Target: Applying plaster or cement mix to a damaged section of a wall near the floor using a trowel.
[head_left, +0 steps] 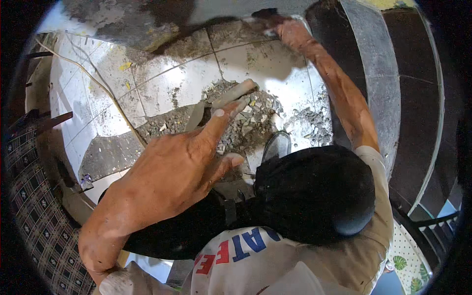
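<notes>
My left hand point(172, 164) hovers over the rubble in the middle, its thumb apart from the stretched fingers. Grey dust coats the fingertips. Just beyond them is a grey, stick-like piece point(235, 94) with a tan end; whether the fingers touch it, I cannot tell. Beside the hand, a flat grey shard point(195, 117) stands up from the debris. My right arm reaches far forward, and my right hand point(294, 35) is curled by the base of the wall. A dark thing point(265, 14) shows at its fingers, too blurred to name.
Broken tile and mortar rubble point(258, 115) is heaped on dirty white floor tiles point(172, 81). Dark steps point(413, 93) rise on the right, a stained wall point(123, 22) ahead. A cable point(105, 91) crosses the left side near plaid cloth point(37, 206). My shoe point(278, 146) stands by the rubble.
</notes>
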Demonstrator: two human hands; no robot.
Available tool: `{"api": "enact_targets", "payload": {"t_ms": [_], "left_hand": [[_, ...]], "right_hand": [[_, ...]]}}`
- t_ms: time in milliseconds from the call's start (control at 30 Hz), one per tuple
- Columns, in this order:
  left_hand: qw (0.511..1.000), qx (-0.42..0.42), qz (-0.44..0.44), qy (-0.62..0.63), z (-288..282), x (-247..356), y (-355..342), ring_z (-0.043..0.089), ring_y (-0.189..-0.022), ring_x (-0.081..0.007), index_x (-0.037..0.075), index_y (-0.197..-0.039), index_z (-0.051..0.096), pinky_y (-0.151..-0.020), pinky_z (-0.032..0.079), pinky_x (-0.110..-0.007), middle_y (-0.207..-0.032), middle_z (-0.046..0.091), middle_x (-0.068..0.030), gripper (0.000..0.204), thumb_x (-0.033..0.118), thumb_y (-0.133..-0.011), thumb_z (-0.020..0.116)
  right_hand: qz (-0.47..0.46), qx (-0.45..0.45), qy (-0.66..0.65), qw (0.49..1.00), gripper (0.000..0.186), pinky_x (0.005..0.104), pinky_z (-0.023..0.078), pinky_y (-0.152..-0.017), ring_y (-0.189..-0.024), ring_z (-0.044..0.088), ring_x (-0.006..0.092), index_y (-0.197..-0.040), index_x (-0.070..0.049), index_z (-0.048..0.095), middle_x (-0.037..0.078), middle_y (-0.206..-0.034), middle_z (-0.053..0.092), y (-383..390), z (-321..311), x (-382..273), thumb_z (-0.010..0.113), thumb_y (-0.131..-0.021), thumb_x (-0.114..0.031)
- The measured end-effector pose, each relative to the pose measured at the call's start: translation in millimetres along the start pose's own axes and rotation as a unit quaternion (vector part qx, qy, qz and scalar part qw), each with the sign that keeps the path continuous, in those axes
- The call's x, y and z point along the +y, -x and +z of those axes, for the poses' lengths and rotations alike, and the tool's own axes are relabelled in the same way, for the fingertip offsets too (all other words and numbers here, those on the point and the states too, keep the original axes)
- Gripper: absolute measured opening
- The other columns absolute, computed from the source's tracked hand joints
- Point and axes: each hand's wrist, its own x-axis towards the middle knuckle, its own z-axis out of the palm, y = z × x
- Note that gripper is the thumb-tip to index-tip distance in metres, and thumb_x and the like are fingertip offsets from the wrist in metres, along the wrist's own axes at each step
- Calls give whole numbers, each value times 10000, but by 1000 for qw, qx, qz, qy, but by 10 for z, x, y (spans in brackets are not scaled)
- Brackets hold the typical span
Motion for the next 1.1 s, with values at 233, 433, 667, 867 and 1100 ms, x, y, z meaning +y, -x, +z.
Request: {"api": "enact_targets", "payload": {"t_ms": [233,433,667,867,1100], "left_hand": [[1000,-4,22,-11,-3,44,79,693,-761,-451,37,-1596,276,-691,552,-515,-786,684,-203,752,252,-1004,688],[1000,-11,20,-17,-20,54,114,691,-773,-467,78,-1604,279,-693,546,-529,-804,691,-233,749,278,-1006,683],[996,-74,5,-39,-28,58,74,702,-836,-479,85,-1590,323,-740,566,-527,-906,712,-277,708,271,-1005,676],[997,-40,57,-37,-5,67,112,707,-902,-464,95,-1585,344,-766,572,-522,-1012,719,-259,689,281,-1004,664],[993,-82,42,-68,15,-9,206,722,-881,-425,-30,-1467,459,-757,589,-489,-1021,712,-248,500,189,-1030,563]], "right_hand": [[64,43,27,997,198,468,596,-696,-748,728,329,-886,-75,738,184,-825,729,123,-232,145,574,-918,-181],[-56,52,-58,995,189,465,563,-693,-817,702,348,-887,-79,690,209,-890,716,523,-202,-260,541,-965,-167],[217,76,-36,973,253,514,602,-714,-841,729,411,-985,-48,719,232,-927,735,485,-5,218,543,-979,-230],[34,20,-80,996,195,397,572,-530,-693,729,266,-966,-44,728,194,-835,738,199,146,-855,558,-968,-138],[98,94,-70,988,104,427,518,-580,-713,678,249,-951,-96,678,85,-801,698,26,-374,-582,604,-931,-167]]}}
